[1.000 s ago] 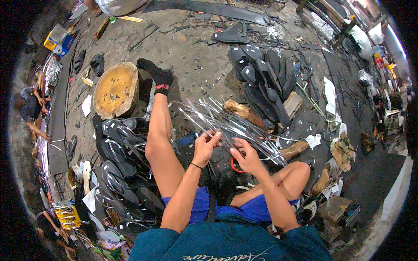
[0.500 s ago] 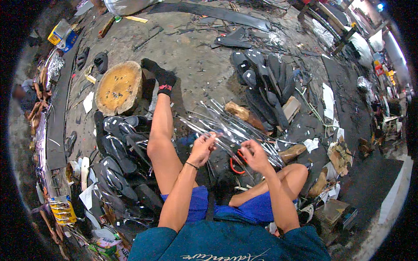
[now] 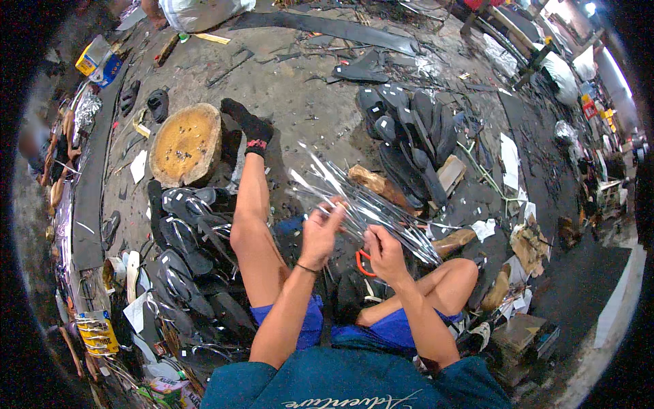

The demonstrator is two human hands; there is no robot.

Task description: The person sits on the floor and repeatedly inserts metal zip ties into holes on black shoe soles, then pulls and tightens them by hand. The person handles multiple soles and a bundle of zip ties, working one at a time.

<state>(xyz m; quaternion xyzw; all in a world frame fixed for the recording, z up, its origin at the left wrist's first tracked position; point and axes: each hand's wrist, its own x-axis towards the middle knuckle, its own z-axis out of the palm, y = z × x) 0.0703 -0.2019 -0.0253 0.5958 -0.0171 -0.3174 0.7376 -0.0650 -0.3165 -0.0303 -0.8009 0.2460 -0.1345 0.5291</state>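
Observation:
My left hand (image 3: pixel 321 237) is closed around a few thin, shiny silver strips (image 3: pixel 319 189), whose far ends fan out and are blurred by motion. Close by on the right, my right hand (image 3: pixel 385 255) has its fingers curled tight at the near ends of the strips; what it pinches is hidden. A loose bundle of similar strips (image 3: pixel 402 227) lies on the ground just beyond both hands. Beside my right hand shows an orange-red loop (image 3: pixel 364 264), like a scissors handle, the rest of it hidden.
Black sandals (image 3: pixel 180 232) are heaped by my left leg. Black soles (image 3: pixel 409 136) are piled ahead to the right, next to wooden pieces (image 3: pixel 381 184). A round wooden block (image 3: pixel 185 144) stands by my left foot. Another person (image 3: pixel 51 153) sits at far left.
My right hand has come slightly left and closed its fingers near the strips. The strips in my left hand have swung upward, and that hand has turned a little.

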